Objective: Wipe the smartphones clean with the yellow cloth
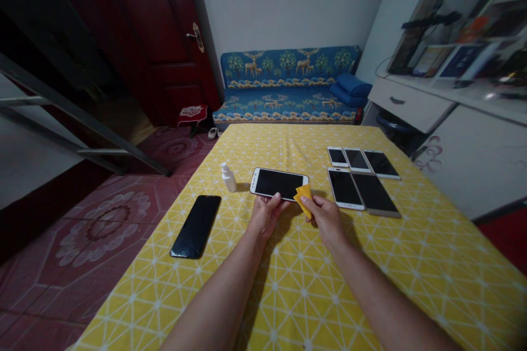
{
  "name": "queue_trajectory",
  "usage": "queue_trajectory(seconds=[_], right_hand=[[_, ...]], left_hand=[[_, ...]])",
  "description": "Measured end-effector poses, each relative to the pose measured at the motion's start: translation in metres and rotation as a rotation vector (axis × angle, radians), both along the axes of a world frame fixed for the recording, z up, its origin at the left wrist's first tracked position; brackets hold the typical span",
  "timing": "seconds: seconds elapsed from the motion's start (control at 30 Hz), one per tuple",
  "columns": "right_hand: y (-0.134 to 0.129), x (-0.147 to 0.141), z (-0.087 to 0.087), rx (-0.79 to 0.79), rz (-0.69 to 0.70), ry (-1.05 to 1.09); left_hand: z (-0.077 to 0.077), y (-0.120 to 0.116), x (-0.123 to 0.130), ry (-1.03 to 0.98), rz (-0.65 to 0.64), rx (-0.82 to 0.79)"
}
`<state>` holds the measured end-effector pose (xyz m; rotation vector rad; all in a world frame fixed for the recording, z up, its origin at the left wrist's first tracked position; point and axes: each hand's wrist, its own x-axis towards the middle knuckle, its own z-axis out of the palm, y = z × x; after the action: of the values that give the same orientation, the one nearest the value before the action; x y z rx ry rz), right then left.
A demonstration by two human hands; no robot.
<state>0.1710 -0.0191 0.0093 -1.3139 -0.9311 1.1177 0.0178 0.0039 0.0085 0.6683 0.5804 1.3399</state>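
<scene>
My left hand [267,215] grips a white-framed smartphone [278,183] by its lower edge, holding it flat and screen up just above the table. My right hand [325,219] pinches a folded yellow cleaning cloth [303,199] against the phone's lower right corner. A small white plastic dropper bottle [228,178] stands left of the phone. Further left, a black smartphone [196,226] lies face up with nothing touching it. Several more phones [357,160] lie in two rows to the right of my right hand.
A yellow patterned tablecloth [370,285] covers the table. Behind it stands a blue sofa [284,88] with deer patterns. White cabinets with a drawer [397,101] rise at the right, a dark red door [164,27] at the back left, and a patterned red floor [102,230] lies left.
</scene>
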Motion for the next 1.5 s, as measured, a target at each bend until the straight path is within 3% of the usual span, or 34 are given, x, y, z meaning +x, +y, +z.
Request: queue_trajectory(seconds=[0.33, 0.63, 0.83, 1.07, 1.5], right_hand=[[-0.001, -0.003, 0.005, 0.018, -0.029, -0.063], [0.006, 0.009, 0.004, 0.061, -0.17, 0.05], [0.011, 0.016, -0.002, 0.075, -0.261, 0.078], [0.008, 0.008, -0.002, 0.047, -0.2, 0.143], [-0.005, -0.009, 0.011, -0.004, -0.089, 0.003]], left_hand=[[0.0, 0.002, -0.002, -0.01, -0.012, -0.007], [0.004, -0.002, -0.004, 0.03, -0.187, -0.039], [0.005, -0.004, -0.004, 0.061, -0.229, -0.05], [0.005, -0.005, -0.002, 0.056, -0.167, -0.056], [0.002, -0.002, 0.002, -0.015, -0.015, -0.009]])
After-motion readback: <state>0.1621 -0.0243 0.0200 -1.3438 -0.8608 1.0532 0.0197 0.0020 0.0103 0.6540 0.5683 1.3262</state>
